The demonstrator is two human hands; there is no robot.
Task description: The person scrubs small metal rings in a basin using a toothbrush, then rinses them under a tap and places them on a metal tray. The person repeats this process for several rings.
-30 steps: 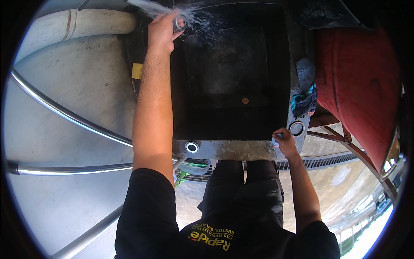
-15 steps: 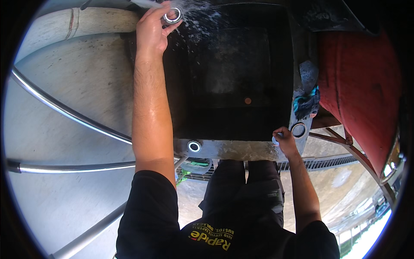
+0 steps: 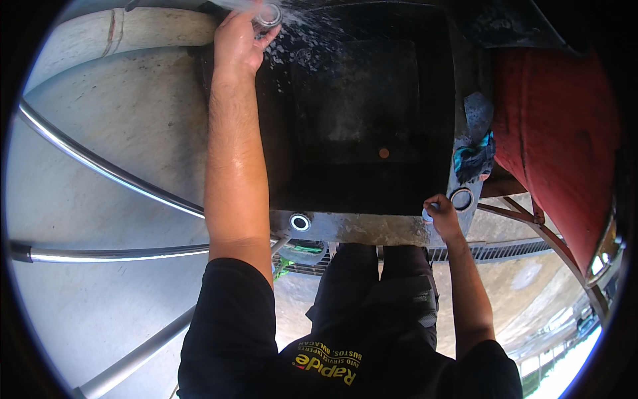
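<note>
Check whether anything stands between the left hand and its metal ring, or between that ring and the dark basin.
Nothing solid is visible: the left hand grips the metal ring directly, and only spraying water shows between ring and dark basin.

The person's black shirt [image 3: 399, 356] bears yellow printed lettering [image 3: 325, 372] across its chest, upside down in the head view: one large, bold word with a small red accent, and, just above it in the view, two lines of smaller capitals, the nearer one curved.
</note>
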